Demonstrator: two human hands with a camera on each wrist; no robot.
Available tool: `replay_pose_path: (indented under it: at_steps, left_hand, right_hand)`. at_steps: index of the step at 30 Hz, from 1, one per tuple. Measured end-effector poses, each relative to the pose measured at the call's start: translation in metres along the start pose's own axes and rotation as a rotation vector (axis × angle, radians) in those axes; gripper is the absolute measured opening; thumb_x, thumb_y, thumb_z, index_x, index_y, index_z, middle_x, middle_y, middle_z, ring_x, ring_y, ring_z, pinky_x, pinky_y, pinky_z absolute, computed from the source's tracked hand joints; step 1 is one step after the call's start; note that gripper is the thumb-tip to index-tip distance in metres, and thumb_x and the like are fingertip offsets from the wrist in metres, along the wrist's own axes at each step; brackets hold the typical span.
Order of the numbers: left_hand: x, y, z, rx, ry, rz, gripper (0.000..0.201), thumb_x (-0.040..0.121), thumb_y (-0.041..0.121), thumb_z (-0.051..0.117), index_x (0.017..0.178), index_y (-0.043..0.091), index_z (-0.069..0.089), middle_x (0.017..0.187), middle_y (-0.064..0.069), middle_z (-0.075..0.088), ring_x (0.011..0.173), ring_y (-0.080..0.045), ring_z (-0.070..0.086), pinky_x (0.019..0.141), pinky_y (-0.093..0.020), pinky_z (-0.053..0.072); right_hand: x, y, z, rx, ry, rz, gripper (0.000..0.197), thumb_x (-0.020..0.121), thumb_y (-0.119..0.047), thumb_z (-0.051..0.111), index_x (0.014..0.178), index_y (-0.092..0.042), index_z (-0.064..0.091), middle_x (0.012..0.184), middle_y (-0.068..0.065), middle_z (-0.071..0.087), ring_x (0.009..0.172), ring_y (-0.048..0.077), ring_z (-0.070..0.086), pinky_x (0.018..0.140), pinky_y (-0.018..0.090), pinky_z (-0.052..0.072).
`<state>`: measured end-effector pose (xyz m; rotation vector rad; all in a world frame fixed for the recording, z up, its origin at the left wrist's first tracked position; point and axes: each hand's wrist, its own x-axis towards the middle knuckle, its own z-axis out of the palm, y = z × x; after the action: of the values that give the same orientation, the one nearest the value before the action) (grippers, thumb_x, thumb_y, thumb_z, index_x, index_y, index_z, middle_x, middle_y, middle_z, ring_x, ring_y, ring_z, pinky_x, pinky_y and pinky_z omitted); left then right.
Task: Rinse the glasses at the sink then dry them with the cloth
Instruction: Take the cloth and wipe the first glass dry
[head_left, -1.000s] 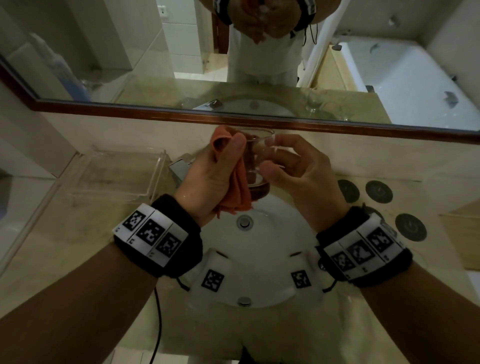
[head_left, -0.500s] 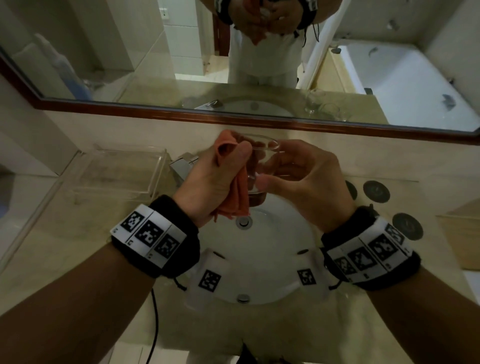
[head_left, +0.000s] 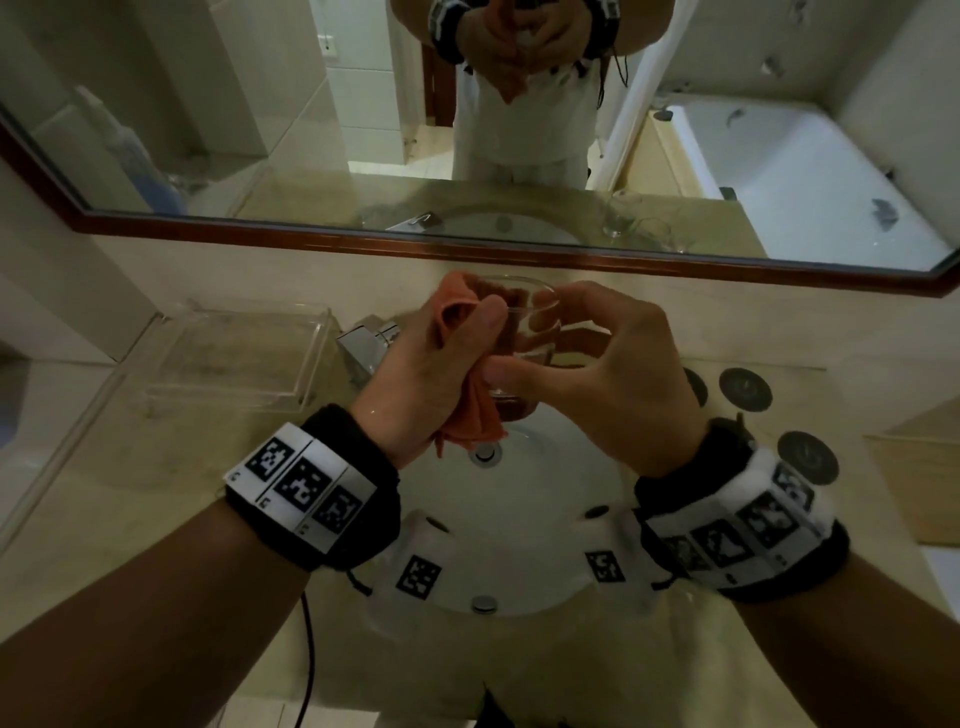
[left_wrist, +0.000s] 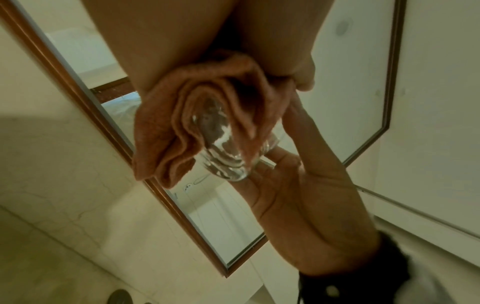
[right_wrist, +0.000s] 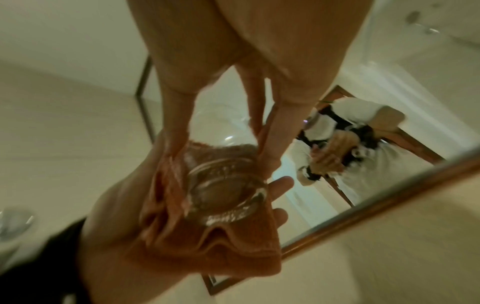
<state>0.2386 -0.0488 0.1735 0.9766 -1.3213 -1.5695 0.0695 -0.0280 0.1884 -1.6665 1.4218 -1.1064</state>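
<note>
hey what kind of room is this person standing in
Most likely a bathroom, perhaps in a hotel. A white sink is set into a stone counter under a wide wood-framed mirror, and the mirror reflects a white bathtub. A chrome faucet stands behind the basin.

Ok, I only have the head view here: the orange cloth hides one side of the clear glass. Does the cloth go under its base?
Observer: In the right wrist view the orange cloth bunches beside and below the clear glass; its thick base shows bare.
Operator: Which hand holds the cloth?
Observer: The left hand, fingertips reaching past the base.
Operator: And the right?
Observer: The right hand grips the glass wall directly.
</note>
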Motion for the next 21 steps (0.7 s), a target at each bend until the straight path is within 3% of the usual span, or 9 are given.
replay_pose_path:
  at_steps: [2,5,7,10,13,15,17,19,21]
  left_hand:
    - [-0.001,0.001,-0.002,-0.015,-0.042,-0.001,0.089,0.061,0.076,0.073,0.126,0.017,0.056,0.118,-0.004,0.074,0.108,-0.027,0.072,0.086,-0.040,0.060]
    - [0.001,0.000,-0.003,-0.065,-0.040,-0.029,0.092,0.060,0.069,0.081,0.128,0.014,0.055,0.123,-0.011,0.071,0.110,-0.034,0.070,0.087,-0.048,0.059]
    - [0.002,-0.002,-0.002,-0.067,0.003,-0.035,0.088,0.065,0.061,0.083,0.131,0.011,0.053,0.124,-0.016,0.069,0.109,-0.039,0.069,0.088,-0.054,0.058]
    - [0.005,-0.005,0.000,-0.081,0.070,-0.035,0.075,0.073,0.051,0.072,0.132,0.009,0.052,0.125,-0.023,0.066,0.110,-0.044,0.068,0.090,-0.061,0.056]
    - [0.005,-0.005,0.004,-0.021,0.084,-0.004,0.074,0.072,0.054,0.070,0.130,0.011,0.053,0.125,-0.023,0.065,0.109,-0.043,0.068,0.087,-0.058,0.059]
    - [0.007,-0.005,0.007,0.058,0.088,0.024,0.074,0.071,0.057,0.068,0.129,0.014,0.054,0.123,-0.018,0.066,0.105,-0.035,0.070,0.085,-0.049,0.061]
    - [0.008,-0.005,0.008,0.103,0.072,0.042,0.073,0.071,0.059,0.066,0.128,0.017,0.054,0.121,-0.014,0.067,0.104,-0.031,0.071,0.085,-0.048,0.061]
    - [0.007,-0.004,0.006,0.099,0.043,0.039,0.072,0.070,0.062,0.070,0.126,0.020,0.054,0.119,-0.010,0.070,0.103,-0.030,0.071,0.083,-0.050,0.061]
    - [0.005,-0.001,0.003,0.025,-0.005,0.023,0.079,0.063,0.066,0.080,0.123,0.021,0.055,0.114,-0.004,0.074,0.100,-0.026,0.074,0.077,-0.042,0.062]
  right_hand:
    - [0.002,0.005,-0.008,0.117,-0.096,-0.002,0.059,0.064,-0.036,0.087,0.117,-0.020,0.067,0.106,-0.003,0.075,0.097,0.011,0.073,0.089,0.038,0.061]
    - [0.005,0.015,-0.015,0.318,-0.190,0.071,0.065,0.070,-0.017,0.082,0.127,-0.010,0.054,0.114,0.010,0.074,0.102,0.022,0.074,0.089,0.042,0.060]
    - [0.007,0.018,-0.014,0.300,-0.185,0.076,0.059,0.072,-0.020,0.080,0.122,-0.011,0.051,0.114,0.010,0.074,0.101,0.022,0.074,0.088,0.042,0.061]
    - [0.006,0.017,-0.010,0.063,-0.072,-0.016,0.056,0.076,-0.032,0.082,0.125,-0.015,0.060,0.118,0.001,0.067,0.099,0.012,0.071,0.087,0.039,0.061]
    - [0.002,0.010,-0.007,-0.035,-0.024,-0.077,0.062,0.072,-0.045,0.079,0.127,-0.022,0.064,0.113,-0.007,0.068,0.095,0.006,0.071,0.084,0.033,0.062]
    - [0.000,0.006,-0.005,-0.063,-0.004,-0.099,0.053,0.066,-0.054,0.079,0.114,-0.040,0.061,0.105,-0.015,0.069,0.094,0.002,0.070,0.083,0.031,0.061]
    - [-0.001,0.003,-0.004,-0.074,0.031,-0.099,0.051,0.060,-0.057,0.082,0.103,-0.049,0.055,0.099,-0.017,0.070,0.091,0.001,0.070,0.084,0.031,0.061]
    - [0.001,0.004,-0.007,-0.015,0.029,-0.084,0.052,0.060,-0.048,0.088,0.103,-0.046,0.058,0.097,-0.013,0.073,0.090,0.003,0.072,0.085,0.031,0.061]
    - [0.003,0.008,-0.012,0.109,-0.020,-0.039,0.058,0.059,-0.038,0.089,0.110,-0.031,0.064,0.100,-0.006,0.075,0.091,0.008,0.074,0.085,0.034,0.062]
